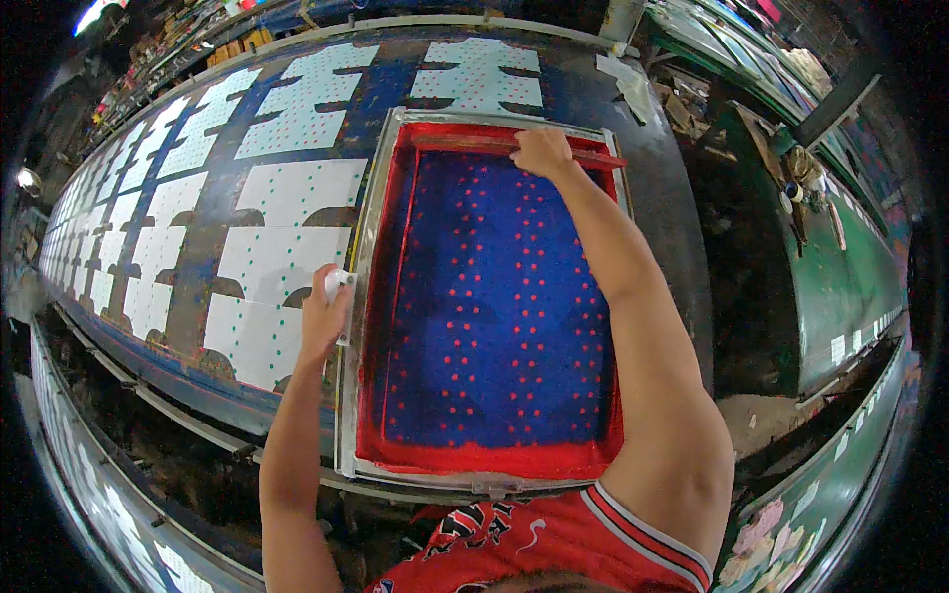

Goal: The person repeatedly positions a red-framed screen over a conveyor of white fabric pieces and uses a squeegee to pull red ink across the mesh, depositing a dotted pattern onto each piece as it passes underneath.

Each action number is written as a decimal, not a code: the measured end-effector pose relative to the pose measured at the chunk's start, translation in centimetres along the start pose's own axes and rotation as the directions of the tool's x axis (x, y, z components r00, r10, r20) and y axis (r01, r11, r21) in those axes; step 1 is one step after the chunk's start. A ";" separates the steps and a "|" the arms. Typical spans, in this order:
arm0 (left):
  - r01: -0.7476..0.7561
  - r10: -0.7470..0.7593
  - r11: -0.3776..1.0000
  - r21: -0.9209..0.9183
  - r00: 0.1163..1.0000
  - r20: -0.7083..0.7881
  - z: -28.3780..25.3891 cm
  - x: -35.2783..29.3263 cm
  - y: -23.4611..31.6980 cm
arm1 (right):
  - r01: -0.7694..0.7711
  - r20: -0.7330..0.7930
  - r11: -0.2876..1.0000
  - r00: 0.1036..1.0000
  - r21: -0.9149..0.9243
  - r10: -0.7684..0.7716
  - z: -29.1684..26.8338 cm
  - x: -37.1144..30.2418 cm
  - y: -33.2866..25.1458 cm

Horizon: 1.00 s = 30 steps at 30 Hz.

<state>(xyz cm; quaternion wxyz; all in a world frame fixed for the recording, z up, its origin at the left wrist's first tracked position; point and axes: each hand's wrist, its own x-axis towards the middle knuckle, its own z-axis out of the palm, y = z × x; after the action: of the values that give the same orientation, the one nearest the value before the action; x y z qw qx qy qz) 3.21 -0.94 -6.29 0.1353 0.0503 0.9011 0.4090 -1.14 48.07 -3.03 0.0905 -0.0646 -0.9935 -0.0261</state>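
A screen-printing frame (pixel 379 198) lies in front of me on the long table. Its blue mesh (pixel 494 296) carries rows of red dots, and red ink (pixel 484 458) lines its inner edges, thickest at the near end. At the frame's far end my right hand (pixel 544 153) grips a red-stained squeegee (pixel 598 158) that spans the frame's width. My left hand (pixel 321 314) is closed round a white handle (pixel 338 284) at the frame's left side. Whether this handle is fixed to the frame, I cannot tell.
Left of the frame, white cut fabric pieces (pixel 287 252) with green dots lie in rows. Farther back, pale pieces (pixel 297 104) bear red and green dots. A green table (pixel 850 287) stands at the right. A crumpled pale cloth (pixel 633 89) lies beyond the frame.
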 end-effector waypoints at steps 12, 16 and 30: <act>-0.042 0.041 0.999 -0.029 0.999 -0.035 0.3 1.0 0.1 | -0.075 0.037 0.997 0.997 0.032 0.074 -1.6 4.0 1.8; -0.149 0.151 0.989 0.023 0.986 -0.076 0.7 1.5 -0.6 | -0.101 0.083 0.995 0.991 0.000 0.100 -0.6 4.7 2.2; -0.161 0.166 0.984 0.070 0.984 -0.062 0.1 0.9 -0.1 | -0.093 0.167 0.995 0.982 0.048 0.084 -3.9 -7.7 -3.9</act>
<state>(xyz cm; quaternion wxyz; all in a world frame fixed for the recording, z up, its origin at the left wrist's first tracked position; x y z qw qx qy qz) 2.34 -0.78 -6.65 0.0689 0.1146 0.9107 0.3909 6.53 43.05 -0.78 0.0111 -0.1080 -0.9940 0.0107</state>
